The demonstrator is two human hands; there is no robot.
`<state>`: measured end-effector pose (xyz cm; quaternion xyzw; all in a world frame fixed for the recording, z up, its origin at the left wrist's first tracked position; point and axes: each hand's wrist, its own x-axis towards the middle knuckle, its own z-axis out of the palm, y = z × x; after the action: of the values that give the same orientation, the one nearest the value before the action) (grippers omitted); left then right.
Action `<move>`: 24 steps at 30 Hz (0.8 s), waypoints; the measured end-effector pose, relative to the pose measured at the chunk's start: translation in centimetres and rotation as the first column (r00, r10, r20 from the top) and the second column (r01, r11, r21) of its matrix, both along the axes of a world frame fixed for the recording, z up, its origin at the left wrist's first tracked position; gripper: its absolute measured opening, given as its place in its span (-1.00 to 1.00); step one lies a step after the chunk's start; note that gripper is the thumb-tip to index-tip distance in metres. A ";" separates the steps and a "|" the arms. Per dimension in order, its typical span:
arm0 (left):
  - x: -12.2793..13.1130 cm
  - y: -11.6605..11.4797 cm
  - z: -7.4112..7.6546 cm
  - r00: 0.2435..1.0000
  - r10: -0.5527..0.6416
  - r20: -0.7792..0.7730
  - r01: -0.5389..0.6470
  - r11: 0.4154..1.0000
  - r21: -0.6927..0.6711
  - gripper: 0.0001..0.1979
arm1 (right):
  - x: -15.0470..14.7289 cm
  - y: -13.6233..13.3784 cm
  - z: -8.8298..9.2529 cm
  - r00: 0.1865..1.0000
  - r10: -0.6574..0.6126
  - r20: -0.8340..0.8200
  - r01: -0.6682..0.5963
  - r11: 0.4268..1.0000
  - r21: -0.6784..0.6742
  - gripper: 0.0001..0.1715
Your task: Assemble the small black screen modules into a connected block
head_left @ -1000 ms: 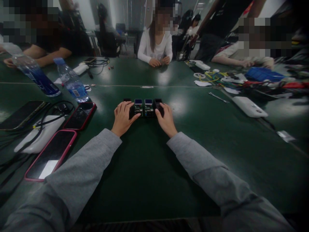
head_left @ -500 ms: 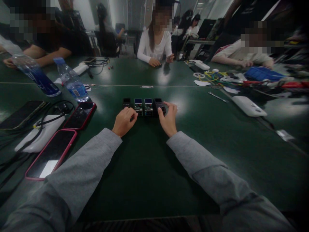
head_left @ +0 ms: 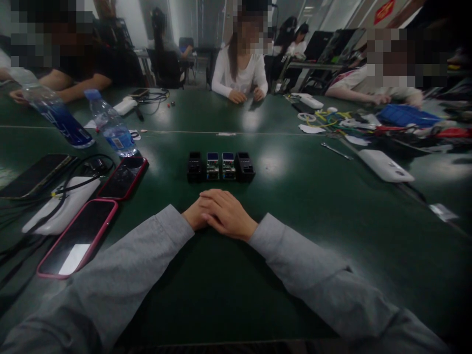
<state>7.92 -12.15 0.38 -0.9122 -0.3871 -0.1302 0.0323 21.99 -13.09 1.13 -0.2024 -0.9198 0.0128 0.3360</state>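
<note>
In front of me my right hand (head_left: pixel 230 212) lies over my left hand (head_left: pixel 193 215), its fingers closed around it. The left hand's fingers are mostly hidden beneath. Just beyond them stands a row of small devices, touching neither hand. At the row's ends are a black case (head_left: pixel 194 167) on the left and another black case (head_left: pixel 245 166) on the right. Between these sit two small circuit boards with screens, the left board (head_left: pixel 213 169) and the right board (head_left: pixel 228 169), side by side with a narrow gap.
To my left lie a pink-framed phone (head_left: pixel 79 236), a red-edged phone (head_left: pixel 123 178), a white power bank (head_left: pixel 61 206) with cables, and a water bottle (head_left: pixel 112 128). On the right are a wrench (head_left: pixel 336 151) and a white box (head_left: pixel 385 165). Several people sit across the green table (head_left: pixel 228 295).
Both hands have drawn back from the row of devices towards me and come together, the right over the left. The black cases and boards now show fully.
</note>
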 end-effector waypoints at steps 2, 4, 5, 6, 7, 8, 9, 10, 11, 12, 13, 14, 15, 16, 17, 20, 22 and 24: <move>0.0 -0.3 0.2 1.000 -0.022 -0.006 0.021 0.998 -0.057 -0.65 | -0.1 0.0 -0.1 0.998 -0.015 0.057 0.014 1.000 0.012 -0.59; -0.3 -0.4 0.4 1.000 -0.018 -0.012 0.017 0.995 -0.095 -0.63 | -0.1 -0.1 -0.1 0.996 -0.037 0.085 0.034 0.999 0.028 -0.60; -0.4 -0.4 0.5 1.000 -0.010 -0.009 0.009 0.995 -0.103 -0.63 | -0.1 -0.2 -0.2 0.995 -0.044 0.091 0.042 0.999 0.024 -0.62; -0.4 -0.3 0.5 1.000 -0.006 -0.004 0.005 0.994 -0.106 -0.63 | -0.1 -0.2 -0.2 0.995 -0.050 0.092 0.049 0.999 0.009 -0.64; -0.5 -0.3 0.5 1.000 -0.002 0.004 0.002 0.995 -0.104 -0.64 | -0.1 -0.3 -0.3 0.995 -0.053 0.088 0.055 0.998 -0.016 -0.65; -0.5 -0.2 0.4 1.000 0.000 0.015 0.001 0.995 -0.099 -0.64 | 0.0 -0.3 -0.3 0.995 -0.052 0.082 0.056 0.997 -0.044 -0.65; -0.5 -0.1 0.3 1.000 -0.001 0.025 0.003 0.996 -0.094 -0.65 | 0.0 -0.2 -0.4 0.996 -0.049 0.078 0.055 0.996 -0.074 -0.65; -0.5 0.0 0.2 0.999 -0.004 0.032 0.007 0.996 -0.092 -0.65 | 0.0 -0.2 -0.5 0.996 -0.047 0.075 0.054 0.993 -0.102 -0.65; -0.5 0.1 0.1 0.999 -0.009 0.035 0.013 0.995 -0.099 -0.65 | 0.0 -0.1 -0.5 0.996 -0.046 0.074 0.056 0.990 -0.128 -0.65; -0.5 0.1 -0.1 0.999 -0.012 0.033 0.015 0.994 -0.112 -0.65 | 0.1 -0.1 -0.5 0.996 -0.045 0.074 0.055 0.987 -0.148 -0.65; -0.6 0.2 -0.3 1.000 -0.013 0.028 0.016 0.991 -0.131 -0.64 | 0.1 0.0 -0.6 0.996 -0.045 0.075 0.057 0.985 -0.162 -0.65; -0.6 0.2 -0.5 1.000 -0.014 0.025 0.017 0.988 -0.152 -0.64 | 0.1 0.0 -0.6 0.996 -0.045 0.077 0.058 0.983 -0.173 -0.66; -0.7 0.3 -0.7 1.000 -0.014 0.027 0.018 0.986 -0.168 -0.63 | 0.1 0.0 -0.5 0.996 -0.047 0.078 0.060 0.981 -0.182 -0.66; -0.7 0.3 -0.9 0.999 -0.015 0.035 0.021 0.983 -0.181 -0.62 | 0.2 0.0 -0.5 0.996 -0.047 0.078 0.061 0.980 -0.189 -0.66; -0.8 0.4 -1.1 0.999 -0.021 0.049 0.030 0.981 -0.192 -0.62 | 0.2 0.0 -0.4 0.996 -0.045 0.077 0.059 0.979 -0.194 -0.66; -0.9 0.5 -1.6 0.993 -0.060 0.099 0.082 0.968 -0.236 -0.63 | 0.2 0.0 -0.3 0.997 -0.038 0.072 0.052 0.976 -0.210 -0.66; -1.0 0.7 -1.8 0.989 -0.074 0.124 0.104 0.960 -0.260 -0.64 | 0.3 0.0 -0.2 0.996 -0.037 0.078 0.054 0.974 -0.221 -0.66; -1.1 0.7 -1.9 0.987 -0.076 0.140 0.111 0.960 -0.259 -0.65 | 0.3 0.0 -0.2 0.996 -0.036 0.085 0.055 0.970 -0.235 -0.66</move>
<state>6.86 -11.45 -1.48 -0.9153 -0.3588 -0.1368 -0.1214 22.26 -13.11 0.98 -0.2626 -0.9194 0.1068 0.2727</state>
